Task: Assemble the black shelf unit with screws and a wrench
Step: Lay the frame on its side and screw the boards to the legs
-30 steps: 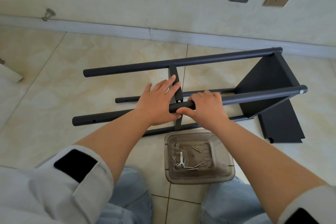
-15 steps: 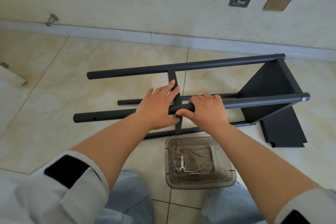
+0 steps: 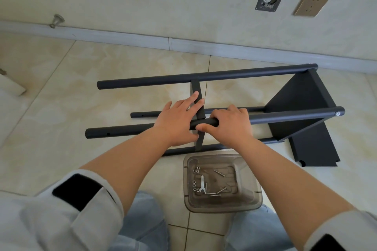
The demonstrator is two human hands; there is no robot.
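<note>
Our right hand [image 3: 232,126] is curled round the near pole [image 3: 285,117] of the shelf unit [image 3: 302,104], thumb under and fingers over, while our left hand [image 3: 175,122] lies flat with straight fingers across that pole and the thin shelf [image 3: 196,91] that stands on edge between the poles. The unit lies on its side on the tiled floor [image 3: 61,108], four poles running left to right, with a fitted shelf at its right end and a loose panel [image 3: 318,151] just beyond. Close by our knees sits a clear tray [image 3: 248,206] holding the wrench [image 3: 202,183], screws [image 3: 221,190] and nuts [image 3: 194,186].
</note>
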